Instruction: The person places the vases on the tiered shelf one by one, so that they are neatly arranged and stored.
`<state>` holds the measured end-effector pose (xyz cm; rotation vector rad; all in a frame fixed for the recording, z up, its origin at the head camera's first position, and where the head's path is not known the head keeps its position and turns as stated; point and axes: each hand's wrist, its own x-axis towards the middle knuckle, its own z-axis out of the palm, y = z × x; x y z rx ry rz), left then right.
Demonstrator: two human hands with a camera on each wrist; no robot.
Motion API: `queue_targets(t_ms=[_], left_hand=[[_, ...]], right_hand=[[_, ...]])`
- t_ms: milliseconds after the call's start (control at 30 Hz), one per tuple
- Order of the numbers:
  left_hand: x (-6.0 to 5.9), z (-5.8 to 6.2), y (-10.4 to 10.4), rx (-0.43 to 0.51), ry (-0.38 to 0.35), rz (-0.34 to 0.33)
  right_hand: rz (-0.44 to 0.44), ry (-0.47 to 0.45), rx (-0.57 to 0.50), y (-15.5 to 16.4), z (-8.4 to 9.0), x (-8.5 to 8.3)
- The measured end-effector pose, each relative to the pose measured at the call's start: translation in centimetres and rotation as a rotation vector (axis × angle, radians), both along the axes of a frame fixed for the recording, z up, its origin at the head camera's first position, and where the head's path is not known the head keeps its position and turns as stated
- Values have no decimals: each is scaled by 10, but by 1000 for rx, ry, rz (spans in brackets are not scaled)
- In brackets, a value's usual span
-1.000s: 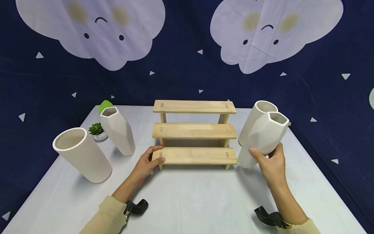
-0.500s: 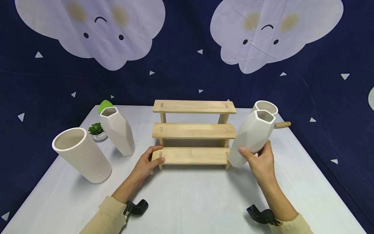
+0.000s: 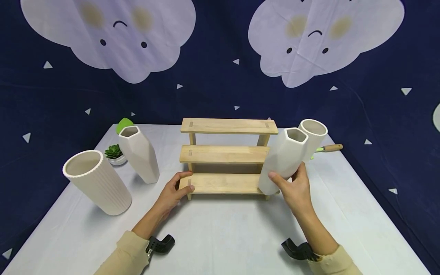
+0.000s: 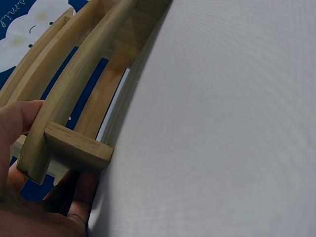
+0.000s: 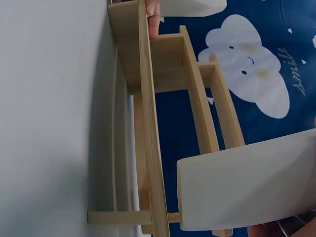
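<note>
Head view, right hand: the right hand (image 3: 296,188) grips the faceted white vase (image 3: 282,160), fingers curled round its lower body; the vase tilts above the right end of the wooden step shelf (image 3: 225,156).
Head view, left hand: the left hand (image 3: 173,191) holds the shelf's bottom-left corner, thumb on the lowest step.
Head view, table: a ribbed white vase (image 3: 97,181), a second faceted vase (image 3: 139,152), a small succulent (image 3: 113,152) and a round white vase (image 3: 312,134) stand on the white table (image 3: 220,236).
Left wrist view: fingers (image 4: 15,123) wrap the shelf end (image 4: 74,148).
Right wrist view: the vase's base (image 5: 247,182) hangs just above the lowest step (image 5: 148,123), not touching.
</note>
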<state>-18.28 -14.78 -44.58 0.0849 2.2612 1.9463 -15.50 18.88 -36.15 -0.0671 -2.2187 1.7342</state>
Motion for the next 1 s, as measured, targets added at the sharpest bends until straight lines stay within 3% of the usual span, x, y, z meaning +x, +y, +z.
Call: queue_targets(t_ms=[1000], left_hand=[[2, 2, 0, 1, 5, -3]], right_hand=[[118, 26, -30, -23, -2, -16]])
